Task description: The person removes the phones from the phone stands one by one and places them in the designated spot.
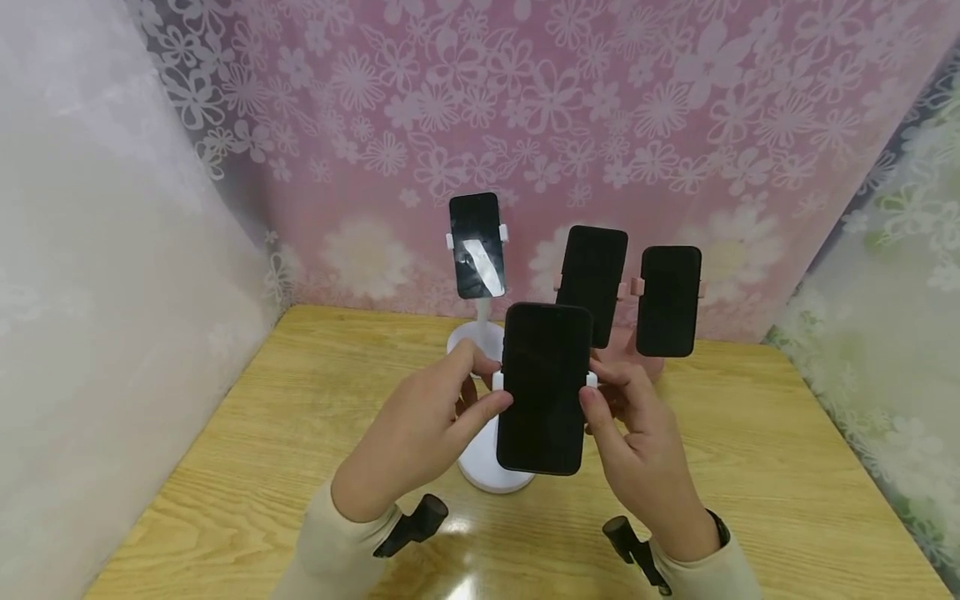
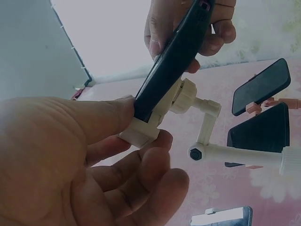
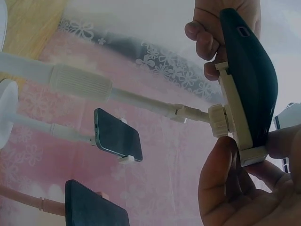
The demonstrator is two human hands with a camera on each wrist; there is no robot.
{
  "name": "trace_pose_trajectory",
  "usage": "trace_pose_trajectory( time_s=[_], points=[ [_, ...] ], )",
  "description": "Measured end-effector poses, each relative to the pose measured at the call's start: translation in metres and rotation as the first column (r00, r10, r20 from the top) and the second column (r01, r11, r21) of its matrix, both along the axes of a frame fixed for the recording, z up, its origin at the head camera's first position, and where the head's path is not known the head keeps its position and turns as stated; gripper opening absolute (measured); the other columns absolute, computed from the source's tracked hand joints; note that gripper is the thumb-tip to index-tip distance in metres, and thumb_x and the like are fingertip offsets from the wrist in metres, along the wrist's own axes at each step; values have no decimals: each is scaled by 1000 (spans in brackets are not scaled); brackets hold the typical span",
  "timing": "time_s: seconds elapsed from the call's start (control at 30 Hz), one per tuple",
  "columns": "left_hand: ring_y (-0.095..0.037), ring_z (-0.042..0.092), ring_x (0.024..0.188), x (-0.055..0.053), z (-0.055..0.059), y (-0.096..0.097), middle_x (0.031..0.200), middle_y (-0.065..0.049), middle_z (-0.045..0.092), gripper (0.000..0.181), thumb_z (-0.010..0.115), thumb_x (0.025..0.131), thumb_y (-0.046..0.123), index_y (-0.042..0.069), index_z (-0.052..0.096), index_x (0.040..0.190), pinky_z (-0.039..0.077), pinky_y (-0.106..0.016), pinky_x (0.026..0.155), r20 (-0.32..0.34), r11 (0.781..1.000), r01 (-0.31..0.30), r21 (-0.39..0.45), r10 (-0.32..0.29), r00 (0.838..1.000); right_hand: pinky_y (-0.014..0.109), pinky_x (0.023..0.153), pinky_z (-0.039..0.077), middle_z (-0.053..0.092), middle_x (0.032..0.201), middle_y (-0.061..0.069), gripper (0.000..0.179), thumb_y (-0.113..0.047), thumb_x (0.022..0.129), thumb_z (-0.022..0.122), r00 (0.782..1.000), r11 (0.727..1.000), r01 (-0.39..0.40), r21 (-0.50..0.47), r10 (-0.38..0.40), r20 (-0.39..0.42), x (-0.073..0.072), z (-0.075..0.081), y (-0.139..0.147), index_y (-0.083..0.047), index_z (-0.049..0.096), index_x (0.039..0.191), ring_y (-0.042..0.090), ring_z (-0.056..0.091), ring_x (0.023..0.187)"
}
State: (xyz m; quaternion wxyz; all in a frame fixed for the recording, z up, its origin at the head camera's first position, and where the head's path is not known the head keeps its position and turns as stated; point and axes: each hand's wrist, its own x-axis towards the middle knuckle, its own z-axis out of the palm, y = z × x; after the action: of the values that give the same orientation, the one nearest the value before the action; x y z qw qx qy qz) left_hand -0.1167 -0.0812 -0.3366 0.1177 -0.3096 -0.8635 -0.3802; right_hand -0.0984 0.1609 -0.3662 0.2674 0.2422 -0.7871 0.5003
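A black smartphone [image 1: 546, 387] sits upright, slightly tilted, in the white clamp [image 2: 138, 133] of a phone stand. My left hand [image 1: 420, 433] grips the clamp's left side, thumb at the phone's front edge and index finger behind. On the opposite side, my right hand [image 1: 637, 442] pinches the clamp and phone edge the same way. Behind the phone, the stand's jointed white arm [image 3: 146, 101] meets the clamp at a round knob [image 3: 218, 120]. Its round white base [image 1: 495, 475] rests on the table, partly hidden by the phone.
Further back, another phone [image 1: 471, 221] is held in a second white stand. Two more dark phones, a middle one [image 1: 592, 275] and a right one [image 1: 669, 304], sit in pink holders. The wooden table [image 1: 300, 400] meets a pink floral backdrop [image 1: 480, 108].
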Motion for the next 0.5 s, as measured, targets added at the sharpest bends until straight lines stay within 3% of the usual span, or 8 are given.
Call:
trace_pose_trajectory(
  time_s=[0.1,0.2,0.37,0.5],
  points=[
    [-5,47,62,0,0,0,75,10,54,26,69,102,30,12,56,114,44,-25,55,0,1000,5,-2,-5,1000,18,67,52,61,107,3,34,13,99,57,1000,1000,2,5,-2,8,-1,0,-1,0,57,131,11,56,76],
    [-5,46,61,1,0,0,73,11,52,26,69,102,31,12,56,115,43,-26,55,11,1000,2,0,-2,1000,19,66,52,60,103,2,33,12,100,56,1000,1000,11,12,-11,17,-1,0,-1,0,57,131,11,55,74],
    [-5,48,63,2,0,1,78,10,57,27,69,102,31,12,56,116,46,-26,56,12,1000,-17,-3,17,1000,19,67,53,61,102,3,33,10,100,57,999,999,29,26,-30,25,0,0,-1,0,57,131,11,55,75],
    [-4,55,70,2,1,2,95,7,67,22,65,104,32,13,56,113,51,-25,62,19,1000,-18,8,18,1000,18,67,53,61,102,2,34,10,100,57,999,998,40,43,-41,13,0,-1,0,-1,57,132,11,55,75]
  ],
)
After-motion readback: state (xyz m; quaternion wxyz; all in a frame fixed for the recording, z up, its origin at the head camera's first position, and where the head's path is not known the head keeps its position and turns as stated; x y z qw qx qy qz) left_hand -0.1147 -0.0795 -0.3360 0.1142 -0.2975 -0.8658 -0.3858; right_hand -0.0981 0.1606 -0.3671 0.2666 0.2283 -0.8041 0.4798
